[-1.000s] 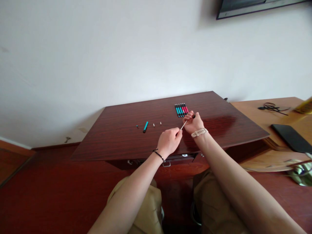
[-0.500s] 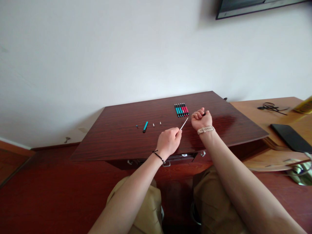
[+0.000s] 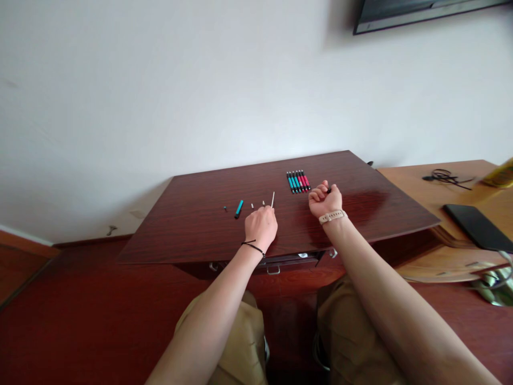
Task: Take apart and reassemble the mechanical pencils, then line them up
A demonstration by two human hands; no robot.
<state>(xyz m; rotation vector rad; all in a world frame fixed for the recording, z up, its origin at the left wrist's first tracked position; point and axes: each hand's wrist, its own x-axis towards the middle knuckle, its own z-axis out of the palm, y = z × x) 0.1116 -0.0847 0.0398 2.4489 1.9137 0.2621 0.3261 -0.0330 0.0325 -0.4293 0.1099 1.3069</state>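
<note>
White wall fills the upper part of the view, with the dark lower edge of a wall-mounted screen [image 3: 420, 13] at top right. Below it stands a dark reddish wooden counter [image 3: 200, 235], and to its right a lighter wooden desk [image 3: 420, 187] carries a black flat device [image 3: 479, 227] and a tangle of black cable [image 3: 447, 176]. No brand, label or writing can be read anywhere; the things are too small in the picture.

The person's two bare forearms reach over the counter from below. The left hand [image 3: 261, 227], a thin black band at its wrist, has its grip pinched on a thin white rod [image 3: 273, 199] that points up and away from the fingers, its tip just beside two tiny white pieces [image 3: 257, 204] lying on the counter. The right hand [image 3: 325, 200], with a beige watch strap at its wrist, is curled into a fist, its grip closed on a small dark piece [image 3: 329, 190] that barely shows past the fingers.

Just left of that fist lies a tidy row of pens [image 3: 298, 181], teal and pink with black ends, side by side. Farther left on the counter lie a teal barrel [image 3: 239, 208] and, beside it, a tiny teal bit [image 3: 225, 208].
</note>
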